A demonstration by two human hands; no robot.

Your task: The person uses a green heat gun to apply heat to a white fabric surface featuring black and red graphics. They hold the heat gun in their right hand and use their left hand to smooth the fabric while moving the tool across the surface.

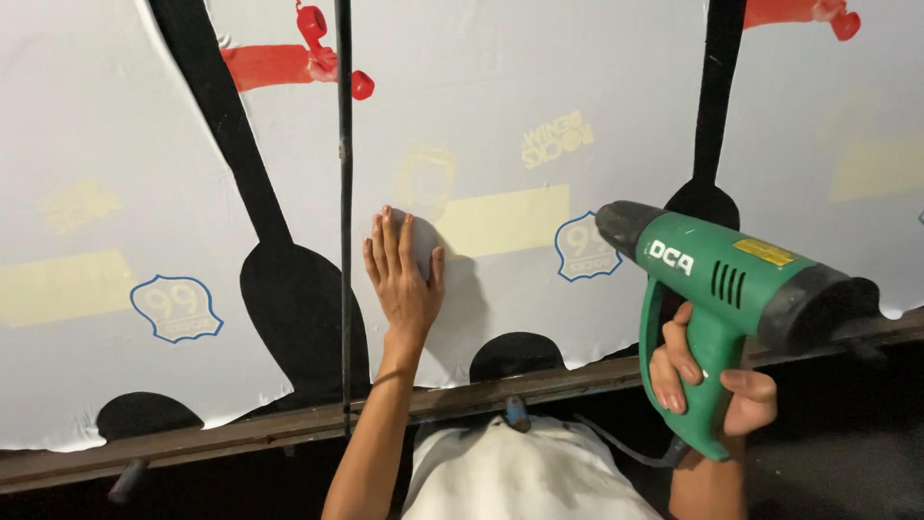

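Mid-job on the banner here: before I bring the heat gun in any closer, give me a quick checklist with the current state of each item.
1. Right hand grips the green heat gun by its handle: ok.
2. Nozzle points toward the printed sheet, level with the left hand: ok.
3. Left hand lies flat on the sheet over a small grey pad: ok.
4. Fingers clear of the nozzle's path: not ok, they sit directly in line with it.
5. Gun switched on: cannot tell.
6. Cord free below the rail: cannot tell, it is mostly hidden.
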